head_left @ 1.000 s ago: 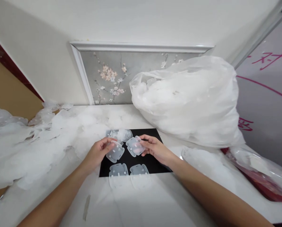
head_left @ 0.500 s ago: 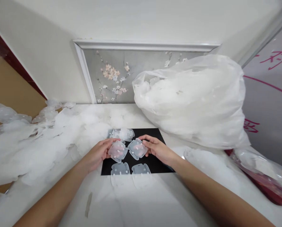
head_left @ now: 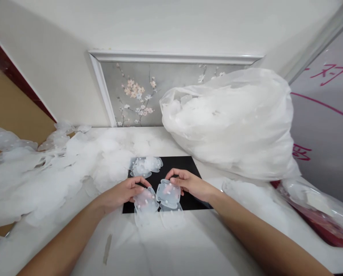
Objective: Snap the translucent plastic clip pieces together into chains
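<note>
My left hand (head_left: 129,193) pinches a translucent rounded piece with small white dots (head_left: 146,201) between thumb and fingers. In my right hand (head_left: 185,181) is a similar translucent piece (head_left: 168,193), gripped at its upper right edge. The two held pieces are side by side over the front part of a black mat (head_left: 177,165). Beneath them, more translucent pieces (head_left: 172,218) lie across the mat's front edge, partly covered. Several overlapping pieces (head_left: 145,165) rest on the mat's back left corner.
Many translucent pieces (head_left: 45,180) are heaped on the left of the white table (head_left: 125,245). A large filled plastic bag (head_left: 231,122) stands behind on the right. More pieces (head_left: 252,195) and a clear wrapped bag (head_left: 317,203) lie at the right.
Both hands have brought their pieces nearer to me, from the middle of the mat to above the front pieces. The right piece has turned a little. The back left pieces are now less covered.
</note>
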`<state>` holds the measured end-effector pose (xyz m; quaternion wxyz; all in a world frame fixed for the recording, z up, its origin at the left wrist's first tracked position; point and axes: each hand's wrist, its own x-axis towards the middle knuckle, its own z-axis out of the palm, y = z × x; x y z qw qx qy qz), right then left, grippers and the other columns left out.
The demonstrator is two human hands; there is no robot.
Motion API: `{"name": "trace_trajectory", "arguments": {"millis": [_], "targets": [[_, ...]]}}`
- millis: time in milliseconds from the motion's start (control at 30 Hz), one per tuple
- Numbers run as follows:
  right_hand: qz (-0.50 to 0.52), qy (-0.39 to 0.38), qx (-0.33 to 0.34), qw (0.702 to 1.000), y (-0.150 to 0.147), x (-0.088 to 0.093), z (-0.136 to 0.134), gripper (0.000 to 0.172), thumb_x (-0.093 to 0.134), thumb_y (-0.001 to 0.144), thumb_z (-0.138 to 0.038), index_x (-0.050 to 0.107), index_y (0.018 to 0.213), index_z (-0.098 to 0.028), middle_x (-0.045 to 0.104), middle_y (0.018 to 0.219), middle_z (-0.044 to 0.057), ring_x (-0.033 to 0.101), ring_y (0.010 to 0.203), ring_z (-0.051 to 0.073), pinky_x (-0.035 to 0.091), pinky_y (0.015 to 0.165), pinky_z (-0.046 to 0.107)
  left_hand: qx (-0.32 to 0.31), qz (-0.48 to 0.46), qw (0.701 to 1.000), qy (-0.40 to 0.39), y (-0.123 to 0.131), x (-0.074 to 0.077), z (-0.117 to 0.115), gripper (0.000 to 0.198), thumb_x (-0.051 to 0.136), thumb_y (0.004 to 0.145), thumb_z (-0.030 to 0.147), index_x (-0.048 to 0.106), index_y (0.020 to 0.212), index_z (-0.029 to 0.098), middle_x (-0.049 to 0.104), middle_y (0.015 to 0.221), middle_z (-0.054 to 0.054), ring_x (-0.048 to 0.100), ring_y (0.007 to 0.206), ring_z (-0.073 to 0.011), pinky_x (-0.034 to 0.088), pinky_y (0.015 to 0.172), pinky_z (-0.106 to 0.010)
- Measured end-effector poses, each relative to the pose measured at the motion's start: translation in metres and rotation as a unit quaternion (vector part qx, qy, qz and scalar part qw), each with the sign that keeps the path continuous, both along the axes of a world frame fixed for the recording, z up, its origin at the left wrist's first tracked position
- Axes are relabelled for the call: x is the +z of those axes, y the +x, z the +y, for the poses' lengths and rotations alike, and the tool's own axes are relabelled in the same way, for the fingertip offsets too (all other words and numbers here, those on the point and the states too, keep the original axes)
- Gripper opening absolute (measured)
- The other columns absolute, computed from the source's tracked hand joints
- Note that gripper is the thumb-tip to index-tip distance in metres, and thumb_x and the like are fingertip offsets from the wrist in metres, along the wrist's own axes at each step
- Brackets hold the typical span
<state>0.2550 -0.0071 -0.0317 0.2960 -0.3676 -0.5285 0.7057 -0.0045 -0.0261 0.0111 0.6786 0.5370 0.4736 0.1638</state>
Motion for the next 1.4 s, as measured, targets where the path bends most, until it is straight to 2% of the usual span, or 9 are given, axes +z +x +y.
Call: {"name": "trace_trajectory", "arguments": {"millis": [100,200,367,533,700,933,1133,1267,1400], "targets": [[-0.055,0.036,0.074,0.995,0.002,0.003,-0.002,0.035,0.073,0.074,-0.05,0.061,0.08,-0.018,0.06,0.067,-0.002,0.048,0.054,0.009,0.035,0.048,0.022,-0.073,0.017,0.996,0.037,0.0,-0.003,-0.001,0.022,0.069,0.078,0.038,0.07,0.091,0.02,0.071,0.087,-0.004,0.063,0.078,-0.0175,0.046,0.073,-0.03],[-0.163,0.183,0.066,0.967,0.001,0.004,-0.002,0.023,0.071,0.079,-0.039,0.063,0.073,-0.018,0.06,0.075,0.0,0.052,0.06,0.012,0.041,0.055,0.025,-0.069,0.085,0.98,0.168,0.001,-0.007,0.001,0.018,0.068,0.078,0.037,0.072,0.083,0.02,0.069,0.097,-0.006,0.063,0.087,-0.0213,0.047,0.081,-0.035],[-0.298,0.46,-0.027,0.836,-0.015,-0.004,0.006,0.013,0.06,0.09,-0.022,0.072,0.092,-0.022,0.063,0.118,0.01,0.058,0.106,0.025,0.048,0.091,0.044,0.013,0.237,0.87,0.432,-0.004,-0.02,0.012,0.02,0.058,0.086,0.034,0.073,0.078,0.023,0.066,0.111,-0.008,0.055,0.106,-0.0271,0.043,0.097,-0.044],[-0.374,0.521,0.027,0.767,-0.027,-0.014,0.01,0.036,0.056,0.093,-0.024,0.06,0.129,-0.025,0.05,0.146,0.012,0.041,0.136,0.033,0.042,0.098,0.056,-0.041,0.261,0.853,0.451,-0.014,-0.027,0.016,0.022,0.057,0.088,0.031,0.077,0.095,0.025,0.063,0.132,-0.008,0.049,0.124,-0.0302,0.037,0.106,-0.048],[-0.29,0.551,-0.024,0.782,-0.013,-0.005,0.01,0.026,0.054,0.095,-0.023,0.069,0.116,-0.026,0.069,0.122,0.008,0.052,0.13,0.028,0.04,0.1,0.05,-0.067,0.222,0.865,0.444,-0.022,-0.02,0.015,0.022,0.063,0.084,0.032,0.076,0.102,0.028,0.065,0.132,-0.006,0.052,0.127,-0.0293,0.032,0.109,-0.046],[-0.248,0.502,0.076,0.825,0.008,-0.006,0.009,0.018,0.057,0.087,-0.009,0.066,0.08,-0.023,0.076,0.091,0.002,0.07,0.091,0.02,0.048,0.086,0.038,-0.166,0.203,0.857,0.444,-0.02,-0.001,0.012,0.021,0.056,0.086,0.022,0.072,0.073,0.027,0.077,0.098,-0.003,0.063,0.106,-0.0272,0.04,0.096,-0.042],[-0.203,0.424,-0.008,0.883,0.0,-0.008,0.007,0.004,0.06,0.084,-0.018,0.059,0.084,-0.022,0.066,0.12,0.008,0.061,0.11,0.023,0.047,0.094,0.041,0.003,0.168,0.915,0.366,-0.012,-0.007,0.013,0.013,0.061,0.081,0.029,0.066,0.093,0.026,0.072,0.089,-0.002,0.064,0.083,-0.0215,0.047,0.079,-0.032],[-0.064,0.204,-0.117,0.97,-0.008,-0.009,0.007,0.02,0.062,0.085,-0.038,0.053,0.078,-0.021,0.069,0.084,0.002,0.064,0.082,0.019,0.05,0.078,0.036,0.174,0.102,0.937,0.286,-0.006,-0.013,0.014,0.02,0.068,0.076,0.039,0.061,0.078,0.021,0.064,0.076,0.0,0.059,0.075,-0.0176,0.046,0.074,-0.029],[0.067,-0.023,-0.147,0.987,-0.01,-0.009,0.007,0.032,0.077,0.072,-0.044,0.057,0.078,-0.021,0.059,0.067,-0.004,0.058,0.062,0.012,0.05,0.063,0.027,0.223,-0.052,0.967,0.111,-0.002,-0.015,0.012,0.032,0.073,0.074,0.044,0.054,0.08,0.02,0.062,0.078,0.002,0.063,0.075,-0.0153,0.051,0.075,-0.031]]}}
